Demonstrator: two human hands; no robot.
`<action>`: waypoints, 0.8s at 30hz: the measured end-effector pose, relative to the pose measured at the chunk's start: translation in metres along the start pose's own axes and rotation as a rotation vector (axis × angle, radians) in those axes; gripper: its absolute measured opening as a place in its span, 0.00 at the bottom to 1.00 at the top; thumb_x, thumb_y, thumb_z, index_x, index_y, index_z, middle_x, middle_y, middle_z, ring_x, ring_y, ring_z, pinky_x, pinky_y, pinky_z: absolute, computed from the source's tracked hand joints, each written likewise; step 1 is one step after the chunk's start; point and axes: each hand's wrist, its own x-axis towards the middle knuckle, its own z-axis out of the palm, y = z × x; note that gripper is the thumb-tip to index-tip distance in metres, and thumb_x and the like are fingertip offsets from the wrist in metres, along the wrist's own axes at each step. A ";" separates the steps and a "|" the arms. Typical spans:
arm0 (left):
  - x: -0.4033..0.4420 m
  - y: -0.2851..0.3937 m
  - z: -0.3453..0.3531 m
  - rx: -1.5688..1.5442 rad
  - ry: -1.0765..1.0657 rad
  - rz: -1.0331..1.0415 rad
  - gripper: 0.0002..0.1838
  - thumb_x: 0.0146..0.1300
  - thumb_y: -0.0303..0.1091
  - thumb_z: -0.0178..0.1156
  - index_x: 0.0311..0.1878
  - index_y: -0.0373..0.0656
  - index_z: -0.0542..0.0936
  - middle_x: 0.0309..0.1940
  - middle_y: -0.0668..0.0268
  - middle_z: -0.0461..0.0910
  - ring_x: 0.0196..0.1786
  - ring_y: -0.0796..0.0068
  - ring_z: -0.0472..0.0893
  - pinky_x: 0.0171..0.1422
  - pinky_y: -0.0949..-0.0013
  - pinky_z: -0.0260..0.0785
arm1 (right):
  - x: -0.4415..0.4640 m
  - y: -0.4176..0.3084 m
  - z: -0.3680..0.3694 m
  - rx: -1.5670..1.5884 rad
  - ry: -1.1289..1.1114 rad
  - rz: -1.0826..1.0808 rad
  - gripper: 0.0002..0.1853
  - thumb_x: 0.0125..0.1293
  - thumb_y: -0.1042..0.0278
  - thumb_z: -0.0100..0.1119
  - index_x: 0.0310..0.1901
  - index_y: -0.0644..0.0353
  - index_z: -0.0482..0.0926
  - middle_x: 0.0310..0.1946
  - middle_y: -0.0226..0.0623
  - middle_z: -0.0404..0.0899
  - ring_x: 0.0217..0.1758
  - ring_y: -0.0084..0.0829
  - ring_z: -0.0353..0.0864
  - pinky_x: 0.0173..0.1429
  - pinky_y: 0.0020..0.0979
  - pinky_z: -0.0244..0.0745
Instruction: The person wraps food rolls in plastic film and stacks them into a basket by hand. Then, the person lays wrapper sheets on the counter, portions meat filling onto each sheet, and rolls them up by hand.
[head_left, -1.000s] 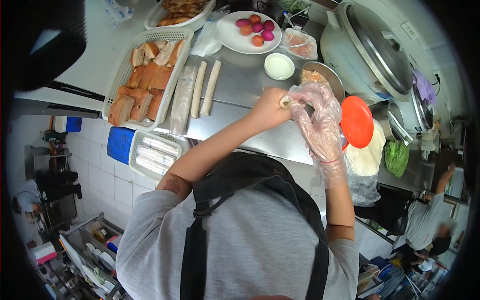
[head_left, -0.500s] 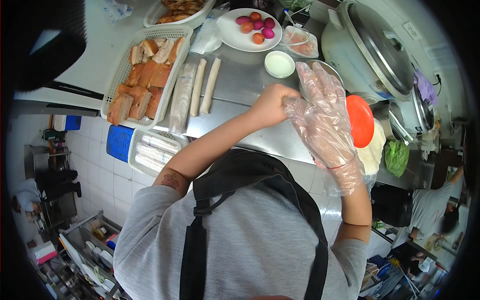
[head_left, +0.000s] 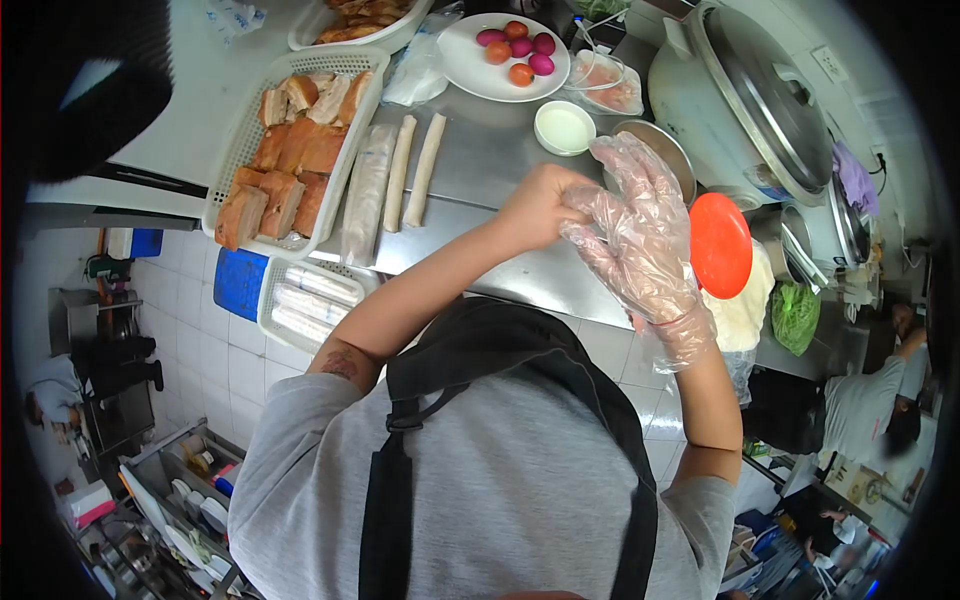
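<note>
My left hand [head_left: 545, 205], bare, is closed in front of the steel counter; what it grips, if anything, is hidden. Its fingers meet the tips of my right hand [head_left: 645, 235], which wears a clear plastic glove with a red band at the wrist. The right fingers are stretched and apart, with nothing visible in them. Behind the gloved hand a metal bowl [head_left: 680, 160] is partly hidden. A red oval lid or dish [head_left: 721, 246] lies right of the glove, above pale dough [head_left: 745, 300]. A small white bowl [head_left: 564, 129] stands beyond my hands.
Left on the counter [head_left: 475, 150] lie two dough rolls [head_left: 425, 170] and a basket of meat pieces [head_left: 345, 190]. Farther back are a plate of red and purple round items [head_left: 475, 75] and a large lidded pot [head_left: 690, 100]. Another person [head_left: 860, 410] is at the right.
My gloved hand has turned and its fingers have straightened from their earlier bend. The pale bit seen at my left fingers no longer shows. The person at the right has shifted.
</note>
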 end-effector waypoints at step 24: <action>0.011 -0.107 -0.112 -0.976 0.622 -0.718 0.15 0.68 0.40 0.59 0.27 0.53 0.65 0.17 0.76 0.56 0.19 0.80 0.60 0.25 0.71 0.55 | -0.009 -0.029 0.217 0.898 -0.421 0.793 0.27 0.73 0.55 0.57 0.68 0.56 0.68 0.34 0.41 0.79 0.36 0.36 0.82 0.44 0.40 0.77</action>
